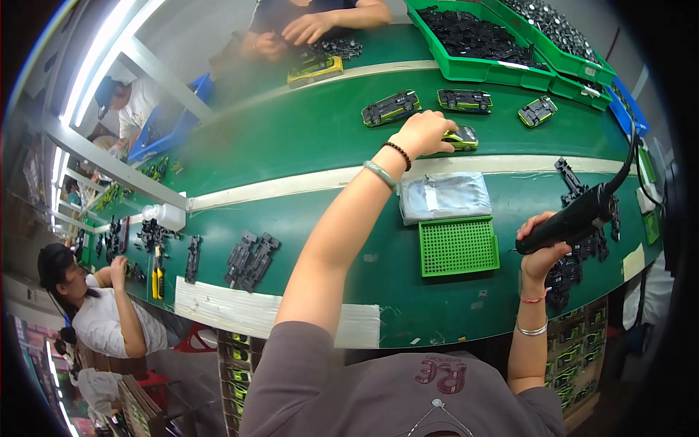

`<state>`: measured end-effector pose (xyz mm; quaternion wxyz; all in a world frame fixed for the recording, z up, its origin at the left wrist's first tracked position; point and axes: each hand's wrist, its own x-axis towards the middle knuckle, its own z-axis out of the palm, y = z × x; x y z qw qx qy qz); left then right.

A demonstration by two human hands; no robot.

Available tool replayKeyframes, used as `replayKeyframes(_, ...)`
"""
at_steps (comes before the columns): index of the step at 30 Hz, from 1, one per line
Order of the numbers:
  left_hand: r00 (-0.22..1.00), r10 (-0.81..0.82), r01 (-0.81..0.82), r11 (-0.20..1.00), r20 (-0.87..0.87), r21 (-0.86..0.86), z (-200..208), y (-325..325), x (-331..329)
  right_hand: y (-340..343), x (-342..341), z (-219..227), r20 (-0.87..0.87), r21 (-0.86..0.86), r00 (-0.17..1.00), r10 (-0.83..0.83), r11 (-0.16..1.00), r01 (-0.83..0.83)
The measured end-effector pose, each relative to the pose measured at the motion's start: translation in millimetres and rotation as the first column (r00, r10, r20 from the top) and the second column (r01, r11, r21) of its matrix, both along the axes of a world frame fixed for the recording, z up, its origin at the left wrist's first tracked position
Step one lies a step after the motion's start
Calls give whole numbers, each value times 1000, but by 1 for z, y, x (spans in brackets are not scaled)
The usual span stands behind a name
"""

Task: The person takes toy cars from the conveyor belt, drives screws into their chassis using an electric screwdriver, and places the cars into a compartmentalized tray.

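My left hand [424, 135] reaches across to the far strip of the bench, its fingers closed on the near end of a lime-green toy car [464, 138] that sits upright on its wheels. In my right hand [543, 261] is a black electric screwdriver [568, 227], its cord running up to the right. Just beyond the held car, two more toy cars lie with their dark undersides up, one on the left [392, 108] and one on the right [464, 100]. Another upturned toy car [538, 111] lies farther right.
A green perforated tray [459, 247] and a plastic-wrapped packet [444, 198] lie before me. Black chassis parts [564, 277] cluster by my right hand, others [251, 261] to the left. Green bins [480, 71] of parts stand far right. Co-workers sit opposite and at left.
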<state>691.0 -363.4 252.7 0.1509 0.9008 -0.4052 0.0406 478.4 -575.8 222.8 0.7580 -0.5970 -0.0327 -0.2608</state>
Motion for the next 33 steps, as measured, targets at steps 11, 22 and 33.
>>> replayKeyframes(11,893,419,-446,868,163,218,25,262,-84,-17,10,-16,14,-79,1000,10,997,-9)
replayKeyframes(22,17,998,-940,-6,-64,-340,-4,440,-478,-29,15,-7,-97,-82,986,136,986,-145)
replayKeyframes(33,-462,638,-773,-630,-615,-73,-214,457,-458,-25,20,-10,-39,-73,996,77,994,-80)
